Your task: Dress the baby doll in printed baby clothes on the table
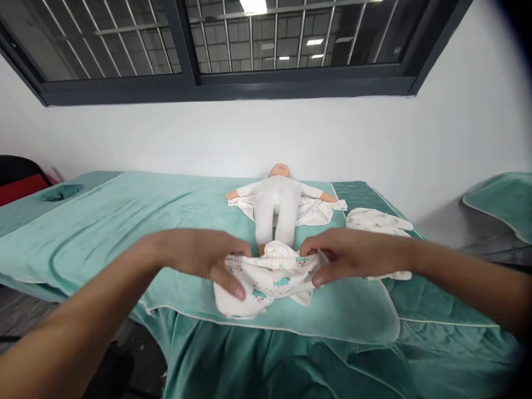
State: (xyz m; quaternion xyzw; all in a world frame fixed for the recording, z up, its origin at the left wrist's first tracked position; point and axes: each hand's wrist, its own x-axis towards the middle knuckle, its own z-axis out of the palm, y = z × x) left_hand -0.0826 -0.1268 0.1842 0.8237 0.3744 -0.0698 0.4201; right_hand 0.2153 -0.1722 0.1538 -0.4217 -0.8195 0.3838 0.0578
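Note:
A white printed baby garment is stretched between my two hands, bunched up at the feet of a doll. My left hand pinches its left edge, with the thumb lying on the cloth. My right hand grips its right edge between thumb and fingers. Beyond them the doll, dressed in white, lies on its back with arms spread and legs toward me. Under its arms lies an opened white printed garment. The garment in my hands partly hides the doll's feet.
The doll rests on a light green cloth over a bed. Another white printed garment lies to the right. A white wall and barred window stand behind; a green piece is at far right.

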